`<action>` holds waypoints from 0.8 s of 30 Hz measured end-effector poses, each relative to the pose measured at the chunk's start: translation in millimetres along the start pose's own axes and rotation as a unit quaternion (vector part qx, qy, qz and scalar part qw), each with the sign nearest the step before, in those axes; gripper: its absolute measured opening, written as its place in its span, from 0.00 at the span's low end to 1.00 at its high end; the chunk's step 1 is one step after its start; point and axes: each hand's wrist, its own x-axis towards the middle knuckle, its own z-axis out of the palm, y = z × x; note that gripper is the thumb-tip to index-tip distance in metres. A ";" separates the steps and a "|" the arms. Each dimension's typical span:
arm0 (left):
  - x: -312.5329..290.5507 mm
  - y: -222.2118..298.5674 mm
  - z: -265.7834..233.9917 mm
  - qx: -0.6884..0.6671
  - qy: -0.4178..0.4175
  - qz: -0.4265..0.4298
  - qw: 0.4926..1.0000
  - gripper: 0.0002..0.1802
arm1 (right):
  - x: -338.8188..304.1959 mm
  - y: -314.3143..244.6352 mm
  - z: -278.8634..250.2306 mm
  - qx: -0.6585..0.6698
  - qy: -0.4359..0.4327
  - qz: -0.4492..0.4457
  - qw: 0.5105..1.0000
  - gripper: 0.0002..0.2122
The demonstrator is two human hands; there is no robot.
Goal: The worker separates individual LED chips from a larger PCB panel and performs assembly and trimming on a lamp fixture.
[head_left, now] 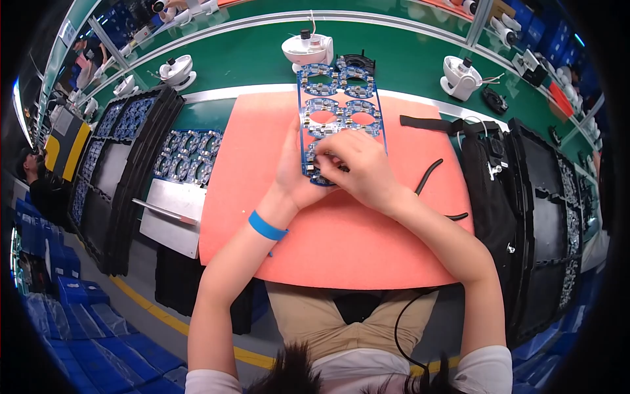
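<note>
Stretching across the far half of your view is a green tabletop [249,59], its edges bent by the wide lens. On it, straight ahead of you, lies a salmon-pink mat [341,243], the next largest thing, reaching from the conveyor edge back to your lap. To your left stand stacked black trays [125,171] with blue circuit boards in them; just beside the mat sits one more tray of small round boards [190,154], and a flat grey metal plate [172,217] lies nearer you. To your right rise more black trays [545,217], with a black strap [433,123] lying across the mat's far right corner and a thin black cable [428,176] curving on the mat.

At the middle, running away from you over the mat's far edge, lies a long blue circuit board panel [341,98] with round cut-outs. Both hands meet at its near end. Your left hand [295,171], a blue wristband [266,226] on its wrist, has its grip closed on the panel's near left edge. Your right hand [361,167] curls over the near end, fingers bent and pressing on the panel, grip closed on it.

Beyond the panel, small white camera-like devices [307,47] stand on the green surface.
</note>
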 end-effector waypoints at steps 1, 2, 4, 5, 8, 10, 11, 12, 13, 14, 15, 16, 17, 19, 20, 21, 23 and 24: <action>-1.4 1.5 -2.8 -0.011 -0.022 0.001 1.000 0.33 | 1.7 -6.3 -0.8 0.052 0.006 0.077 0.996 0.06; -4.4 2.5 -3.6 -0.008 -0.009 0.011 1.000 0.33 | 2.4 -4.8 -0.1 0.056 0.005 0.075 0.996 0.06; 0.0 0.9 -3.2 0.003 0.013 0.023 1.000 0.33 | 1.5 4.7 -4.7 0.039 -0.033 -0.004 0.999 0.06; 1.9 0.2 -2.7 0.015 0.038 0.035 0.999 0.33 | 1.9 5.0 -5.8 0.037 -0.033 -0.004 0.999 0.06; 1.8 -1.8 -2.1 0.001 0.028 0.027 0.999 0.33 | -1.0 4.4 -7.9 -0.008 -0.043 -0.085 0.995 0.06; -0.6 -1.3 -4.4 -0.019 0.019 0.016 1.000 0.33 | 0.1 -0.9 -6.2 -0.012 -0.047 -0.083 0.995 0.06; -0.7 -1.6 -5.3 -0.031 0.023 0.025 0.999 0.33 | 0.5 -3.4 -4.8 -0.017 -0.051 -0.081 0.995 0.06; 0.1 -2.4 -6.2 -0.044 0.025 0.033 0.998 0.33 | -0.6 -5.1 -3.4 -0.018 -0.052 -0.081 0.995 0.06; -0.2 -3.3 -5.4 -0.045 0.025 0.033 0.998 0.33 | -1.9 -6.9 -1.9 0.031 -0.057 0.000 0.998 0.06; -1.3 -4.4 -3.4 -0.005 0.064 0.031 0.997 0.34 | -2.8 -7.6 -1.3 0.080 -0.061 0.081 0.992 0.06; -2.8 -4.4 -1.8 0.036 0.104 0.030 0.993 0.34 | -1.4 -6.6 -1.4 0.110 -0.029 0.082 0.990 0.06; -3.1 -3.7 -1.4 0.037 0.105 0.031 0.993 0.34 | -0.7 -5.1 -2.0 0.111 -0.029 0.081 0.990 0.06; -2.8 -2.8 -0.9 0.021 0.083 0.035 0.996 0.35 | -0.4 -3.4 -3.0 0.103 -0.044 0.074 0.991 0.06; 1.5 -4.0 -2.0 -0.017 0.034 0.039 0.998 0.35 | -1.1 1.9 -7.5 0.090 -0.059 0.070 0.992 0.06; 2.4 -5.1 -2.6 -0.018 0.033 0.039 0.999 0.35 | -1.0 3.5 -10.0 0.046 -0.059 0.003 0.997 0.06; 1.8 -5.4 -1.7 -0.001 0.036 0.045 0.998 0.35 | 0.1 3.7 -12.6 0.004 -0.058 -0.065 0.996 0.06; 1.4 -5.8 2.1 0.014 0.038 0.051 0.998 0.36 | 4.0 2.4 -21.2 -0.019 -0.061 -0.090 0.994 0.05; 0.8 -5.7 5.2 0.004 0.025 0.053 0.998 0.35 | 4.9 3.0 -23.6 -0.038 -0.064 -0.114 0.991 0.03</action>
